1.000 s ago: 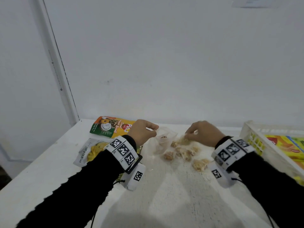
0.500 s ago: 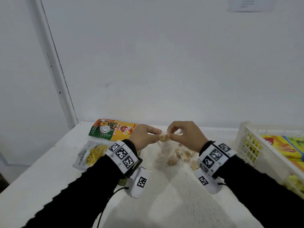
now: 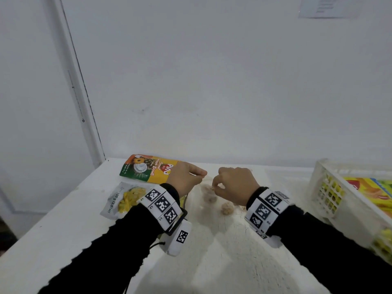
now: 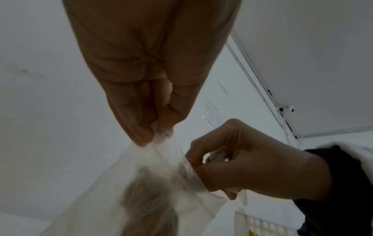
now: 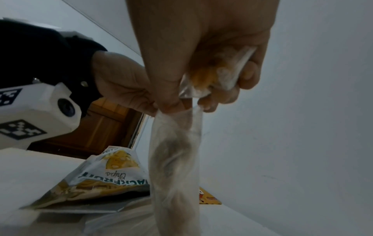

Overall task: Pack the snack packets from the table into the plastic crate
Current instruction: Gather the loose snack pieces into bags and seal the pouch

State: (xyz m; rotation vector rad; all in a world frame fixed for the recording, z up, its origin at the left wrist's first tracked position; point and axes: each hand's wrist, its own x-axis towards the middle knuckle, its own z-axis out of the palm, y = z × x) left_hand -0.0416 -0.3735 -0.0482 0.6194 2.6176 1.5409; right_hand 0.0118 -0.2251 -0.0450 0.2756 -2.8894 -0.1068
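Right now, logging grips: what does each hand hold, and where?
Left hand pinches the clear bag at its top rim; right hand pinches that rim and holds a small wrapped snack.

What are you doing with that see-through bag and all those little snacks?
A person is filling a clear bag with small wrapped snacks. The left hand pinches the bag's top edge and holds it up. The right hand holds a wrapped snack at the bag's mouth. One more snack lies loose on the table. Two bigger packets wait on the left, and the white crate on the right already has some packets in it.
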